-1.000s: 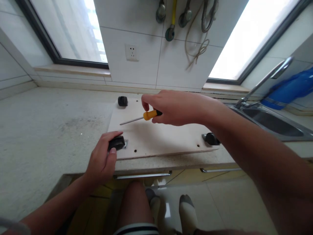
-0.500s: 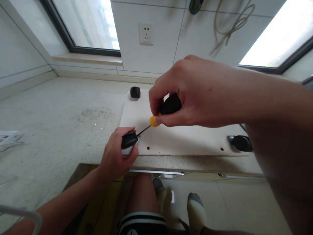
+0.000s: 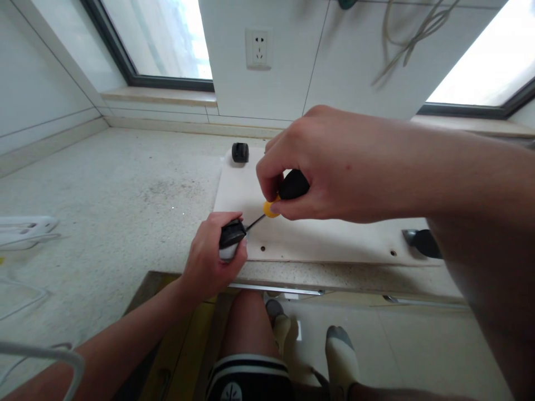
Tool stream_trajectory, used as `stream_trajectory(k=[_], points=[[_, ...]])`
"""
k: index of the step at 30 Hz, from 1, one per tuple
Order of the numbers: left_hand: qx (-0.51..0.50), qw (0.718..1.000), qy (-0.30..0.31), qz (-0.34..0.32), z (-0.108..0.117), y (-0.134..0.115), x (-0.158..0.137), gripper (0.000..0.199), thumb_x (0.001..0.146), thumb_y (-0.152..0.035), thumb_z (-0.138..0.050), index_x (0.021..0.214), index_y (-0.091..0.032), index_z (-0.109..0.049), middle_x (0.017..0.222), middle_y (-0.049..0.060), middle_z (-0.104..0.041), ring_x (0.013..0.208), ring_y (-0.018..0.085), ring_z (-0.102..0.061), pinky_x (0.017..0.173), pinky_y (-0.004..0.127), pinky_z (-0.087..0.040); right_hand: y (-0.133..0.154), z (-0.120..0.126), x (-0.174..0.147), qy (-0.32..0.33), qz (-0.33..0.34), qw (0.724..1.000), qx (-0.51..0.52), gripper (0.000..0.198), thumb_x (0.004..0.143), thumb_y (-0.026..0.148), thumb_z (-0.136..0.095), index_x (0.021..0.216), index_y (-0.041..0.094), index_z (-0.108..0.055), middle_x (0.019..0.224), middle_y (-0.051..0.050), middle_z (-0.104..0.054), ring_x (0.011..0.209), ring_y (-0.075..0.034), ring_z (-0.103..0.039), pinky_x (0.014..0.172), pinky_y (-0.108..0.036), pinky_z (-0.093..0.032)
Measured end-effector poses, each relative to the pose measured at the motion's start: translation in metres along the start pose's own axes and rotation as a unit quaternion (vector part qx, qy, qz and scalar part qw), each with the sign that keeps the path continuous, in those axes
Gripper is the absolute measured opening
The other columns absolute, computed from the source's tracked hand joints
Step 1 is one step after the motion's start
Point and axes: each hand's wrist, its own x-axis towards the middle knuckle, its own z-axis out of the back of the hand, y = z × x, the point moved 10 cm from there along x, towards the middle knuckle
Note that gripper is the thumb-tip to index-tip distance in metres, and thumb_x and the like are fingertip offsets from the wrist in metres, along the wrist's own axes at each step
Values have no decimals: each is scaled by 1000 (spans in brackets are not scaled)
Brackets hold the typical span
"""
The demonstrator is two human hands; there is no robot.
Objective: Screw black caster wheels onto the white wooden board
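A white board (image 3: 317,242) lies on the speckled countertop near its front edge. My left hand (image 3: 213,250) is wrapped round a black caster wheel (image 3: 232,234) at the board's near left corner. In my right hand (image 3: 301,167) is a screwdriver (image 3: 293,185) with a black and yellow handle. Its thin shaft slants down to the left, and the tip meets the base of the caster; the screw head there is too small to make out. Another black caster (image 3: 240,152) stands at the board's far left corner.
At the right end of the board is a further dark caster (image 3: 424,243), partly behind my right arm. A white power strip (image 3: 29,228) with cables lies at the far left. Behind are a wall socket (image 3: 259,49) and a hanging cord (image 3: 418,36). Drawers sit below the counter edge.
The whole view has shifted slightly, so the board and left hand appear a little further right. Both hands keep their grips, and the screwdriver tip stays at the caster.
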Motion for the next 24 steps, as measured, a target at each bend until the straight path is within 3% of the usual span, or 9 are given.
stream_trajectory(k=[4,8,12,19,24], points=[[1,1000,0,-6,0,0,0,46,102,-21,-71,146,-22,-59,131,13,-76,116,30,-78,106,47,-63,1,3,0,-6,4,1000,-10,19,99,46,-85,95,27,-87,89,7,-79,99,-16,-75,81,-26,-48],[1,1000,-5,-8,0,-1,0,47,100,-20,-71,146,-22,-59,131,13,-76,117,30,-78,106,47,-62,0,4,0,5,-1,999,-41,3,94,32,-85,93,29,-87,86,6,-80,87,-14,-72,73,-29,-44],[-7,1000,-5,-6,1,-1,1,47,99,-20,-72,145,-22,-60,130,12,-77,116,30,-78,106,46,-63,3,7,1,-11,15,999,-38,8,92,27,-83,86,31,-84,79,10,-78,73,-10,-65,67,-30,-42],[-14,1000,3,7,1,2,1,49,99,-21,-73,146,-21,-60,129,12,-77,115,29,-78,106,46,-63,4,16,-3,-15,-38,997,-67,6,95,29,-85,100,31,-88,86,5,-81,87,-15,-71,75,-32,-42],[-14,1000,6,11,1,2,1,49,99,-22,-73,146,-22,-61,130,12,-77,115,29,-79,105,46,-63,5,5,-1,1,-7,999,-44,8,97,35,-84,103,31,-88,89,5,-82,92,-15,-72,74,-31,-43]])
